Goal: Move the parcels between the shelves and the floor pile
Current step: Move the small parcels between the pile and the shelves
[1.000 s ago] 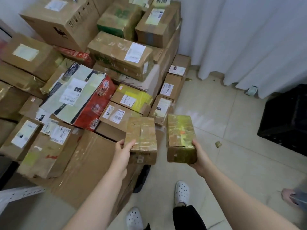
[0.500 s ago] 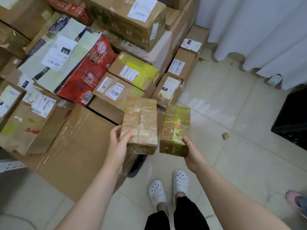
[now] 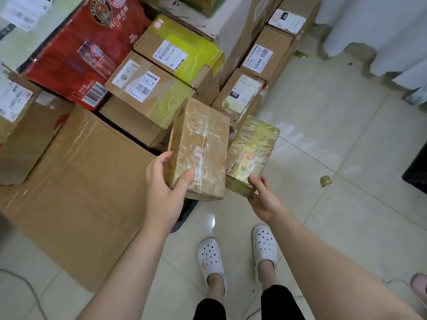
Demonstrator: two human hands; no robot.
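Note:
My left hand (image 3: 165, 192) grips the near end of a small brown taped parcel (image 3: 201, 144), thumb on top. My right hand (image 3: 263, 197) holds a second small parcel (image 3: 253, 151) wrapped in yellowish-green tape by its near end. Both parcels hang side by side, almost touching, above the front of the floor pile. Just beyond them lie a labelled brown box (image 3: 147, 88), a yellow-taped box (image 3: 182, 51) and a narrow labelled box (image 3: 242, 93). No shelf is in view.
A large flat brown carton (image 3: 76, 181) lies at the left front, and a red printed box (image 3: 78, 49) sits behind it. My white clogs (image 3: 210, 257) stand on the tiled floor (image 3: 335, 146). White curtain (image 3: 374, 31) hangs at right; a dark crate edge (image 3: 418, 172) and another person's foot (image 3: 419, 285) show far right.
The view has tilted down and closer to the pile. Both hands have carried their parcels slightly forward and together; the grips are unchanged.

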